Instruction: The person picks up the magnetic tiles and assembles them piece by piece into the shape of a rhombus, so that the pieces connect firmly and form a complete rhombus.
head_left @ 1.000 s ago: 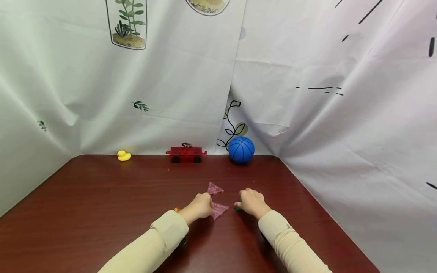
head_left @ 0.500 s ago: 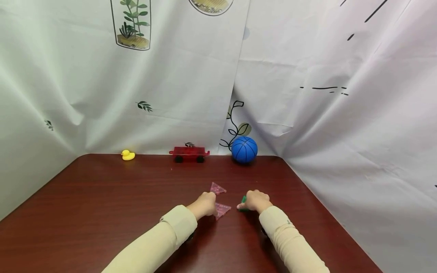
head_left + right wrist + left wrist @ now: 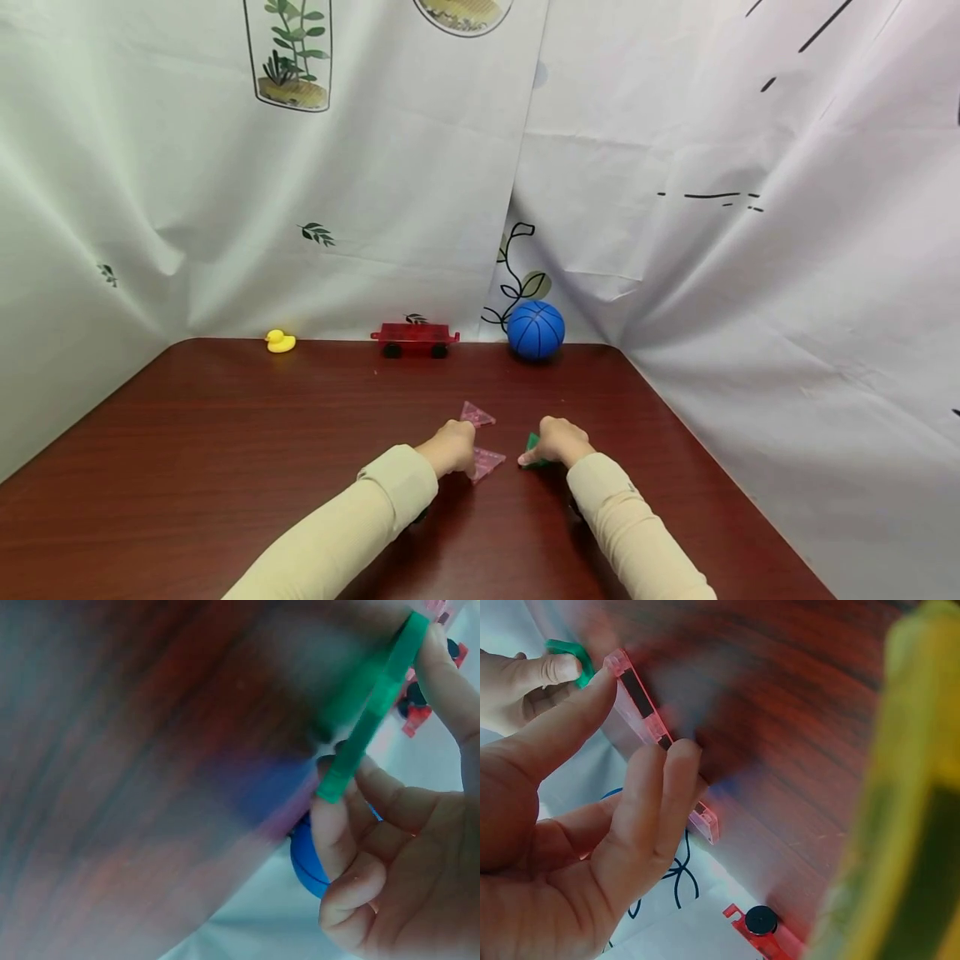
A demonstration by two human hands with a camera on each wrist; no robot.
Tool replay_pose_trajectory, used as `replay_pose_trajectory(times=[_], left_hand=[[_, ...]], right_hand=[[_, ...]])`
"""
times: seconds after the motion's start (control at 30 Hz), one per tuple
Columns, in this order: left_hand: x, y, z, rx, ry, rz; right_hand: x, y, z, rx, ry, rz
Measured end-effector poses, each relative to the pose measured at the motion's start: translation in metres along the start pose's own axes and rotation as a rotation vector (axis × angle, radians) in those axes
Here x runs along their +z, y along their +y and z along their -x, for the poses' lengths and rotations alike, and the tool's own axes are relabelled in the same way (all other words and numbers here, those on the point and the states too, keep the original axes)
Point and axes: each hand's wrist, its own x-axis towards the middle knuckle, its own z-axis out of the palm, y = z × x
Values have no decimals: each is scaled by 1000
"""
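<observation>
Our left sleeve is leaning farther right than before. Our left hand is pinching pink plastic, two bits showing; our right hand, one green piece.

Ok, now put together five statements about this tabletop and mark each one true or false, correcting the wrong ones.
1. The right hand holds a green piece. True.
2. In the head view, a blue ball stands to the right of a red wagon. True.
3. The left hand rests on the blue ball. False: the left hand grips a pink see-through piece.
4. The red wagon has yellow wheels. False: its wheels are black.
5. A yellow duck is near the far edge of the table. True.
</observation>
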Motion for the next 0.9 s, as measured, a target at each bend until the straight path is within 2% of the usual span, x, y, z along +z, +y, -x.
replay_pose_trajectory(times=[0.1, 0.17, 0.23, 0.37, 0.47, 0.63, 0.73, 0.9], left_hand=[[0, 1, 0, 15, 8, -25], [0, 0, -1, 25, 14, -33], [0, 1, -1, 28, 14, -30], [0, 1, -2, 13, 5, -7], [1, 1, -2, -2, -3, 9], [2, 1, -2, -8, -1, 6], [2, 1, -2, -14, 1, 2], [0, 2, -1, -33, -17, -3]], right_hand=[[0, 3, 0, -4, 2, -44], [-2, 6, 1, -37, 2, -112], [-5, 9, 2, -90, -14, -206], [-11, 15, 5, -216, -95, -435], [-13, 19, 6, -291, -145, -548], [-13, 21, 7, -396, -158, -597], [-12, 18, 8, -446, -148, -585], [-12, 8, 12, -522, -105, -504]])
